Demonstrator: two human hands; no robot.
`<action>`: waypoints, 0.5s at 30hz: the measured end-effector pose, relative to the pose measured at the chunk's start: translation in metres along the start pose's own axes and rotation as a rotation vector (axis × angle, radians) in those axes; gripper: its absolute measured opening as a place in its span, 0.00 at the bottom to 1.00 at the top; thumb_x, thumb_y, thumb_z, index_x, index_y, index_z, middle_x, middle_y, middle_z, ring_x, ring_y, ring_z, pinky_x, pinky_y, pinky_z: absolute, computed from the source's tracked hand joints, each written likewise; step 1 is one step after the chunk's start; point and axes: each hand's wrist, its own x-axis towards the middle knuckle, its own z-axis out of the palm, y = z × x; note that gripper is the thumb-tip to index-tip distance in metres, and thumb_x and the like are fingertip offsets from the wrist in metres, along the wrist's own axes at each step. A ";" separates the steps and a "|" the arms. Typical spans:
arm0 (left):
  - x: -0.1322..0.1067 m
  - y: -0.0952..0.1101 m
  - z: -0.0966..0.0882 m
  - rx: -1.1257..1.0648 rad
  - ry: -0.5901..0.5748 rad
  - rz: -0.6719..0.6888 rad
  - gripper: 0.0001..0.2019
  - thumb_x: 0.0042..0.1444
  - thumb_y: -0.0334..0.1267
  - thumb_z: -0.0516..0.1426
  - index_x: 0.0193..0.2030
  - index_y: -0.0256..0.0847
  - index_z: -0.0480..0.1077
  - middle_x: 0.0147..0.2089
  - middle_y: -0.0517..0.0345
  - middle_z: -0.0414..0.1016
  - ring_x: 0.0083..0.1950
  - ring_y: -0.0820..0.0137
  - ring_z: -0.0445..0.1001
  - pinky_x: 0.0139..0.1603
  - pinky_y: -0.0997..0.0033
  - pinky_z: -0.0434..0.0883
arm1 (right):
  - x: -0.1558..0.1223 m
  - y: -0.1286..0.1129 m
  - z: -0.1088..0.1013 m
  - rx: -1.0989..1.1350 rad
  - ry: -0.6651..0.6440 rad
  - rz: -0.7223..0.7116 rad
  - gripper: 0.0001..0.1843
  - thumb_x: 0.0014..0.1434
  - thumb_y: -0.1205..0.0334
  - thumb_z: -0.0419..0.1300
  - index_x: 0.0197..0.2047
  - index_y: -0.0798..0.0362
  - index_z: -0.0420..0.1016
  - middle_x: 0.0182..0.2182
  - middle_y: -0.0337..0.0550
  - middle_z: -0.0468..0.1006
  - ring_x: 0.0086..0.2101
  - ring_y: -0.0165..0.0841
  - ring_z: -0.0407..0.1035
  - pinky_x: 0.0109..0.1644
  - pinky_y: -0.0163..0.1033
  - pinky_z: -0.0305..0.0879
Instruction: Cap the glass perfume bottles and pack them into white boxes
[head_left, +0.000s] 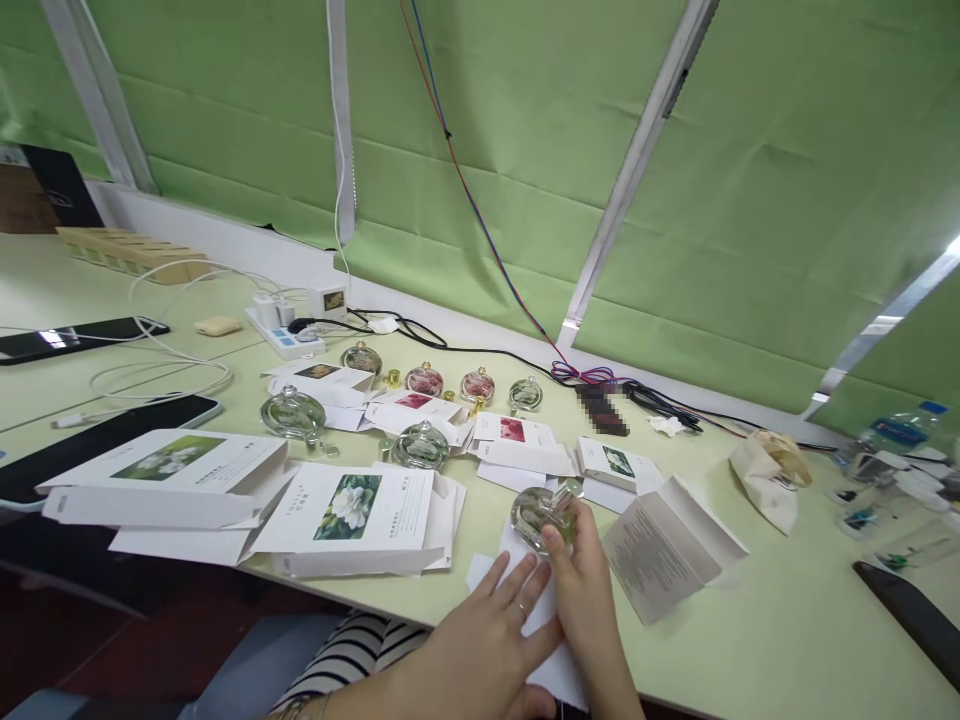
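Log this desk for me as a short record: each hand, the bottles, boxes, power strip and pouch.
right hand: gripping a round glass bottle
left hand: spread over white paper
other bottles: six, two reddish
boxes: white, flower pictures
power strip: far left, plugs inserted
pouch: right side, pale

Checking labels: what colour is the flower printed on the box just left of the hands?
The flower is white, as the head view shows.

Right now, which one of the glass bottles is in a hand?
The glass bottle nearest the person, gripped by the right hand, just beyond the left hand's spread fingers. No hand touches any other bottle.
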 end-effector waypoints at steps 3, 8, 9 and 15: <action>-0.004 -0.002 0.005 -0.042 0.071 0.078 0.25 0.60 0.49 0.51 0.59 0.35 0.59 0.62 0.37 0.61 0.64 0.54 0.57 0.63 0.50 0.56 | 0.001 0.006 0.008 -0.013 -0.014 -0.010 0.26 0.57 0.46 0.48 0.53 0.55 0.59 0.51 0.55 0.71 0.51 0.45 0.64 0.53 0.50 0.58; -0.009 0.003 -0.003 -0.043 0.075 0.084 0.18 0.56 0.42 0.58 0.51 0.35 0.66 0.53 0.48 0.72 0.55 0.62 0.68 0.61 0.62 0.62 | -0.001 0.009 0.007 -0.044 -0.056 -0.059 0.23 0.59 0.47 0.47 0.52 0.53 0.61 0.49 0.51 0.72 0.49 0.43 0.66 0.52 0.48 0.59; -0.009 0.004 -0.006 -0.035 0.077 0.090 0.16 0.55 0.41 0.58 0.48 0.35 0.68 0.51 0.49 0.73 0.54 0.62 0.70 0.59 0.63 0.64 | -0.001 0.010 0.007 -0.050 -0.071 -0.065 0.23 0.59 0.48 0.47 0.52 0.53 0.61 0.49 0.51 0.72 0.49 0.43 0.66 0.52 0.48 0.59; 0.005 0.000 -0.063 0.048 0.326 0.087 0.10 0.61 0.31 0.48 0.43 0.37 0.69 0.43 0.52 0.74 0.45 0.65 0.71 0.48 0.65 0.69 | 0.003 0.007 0.007 -0.031 -0.138 -0.092 0.22 0.59 0.52 0.48 0.53 0.53 0.61 0.47 0.50 0.74 0.47 0.41 0.68 0.50 0.44 0.62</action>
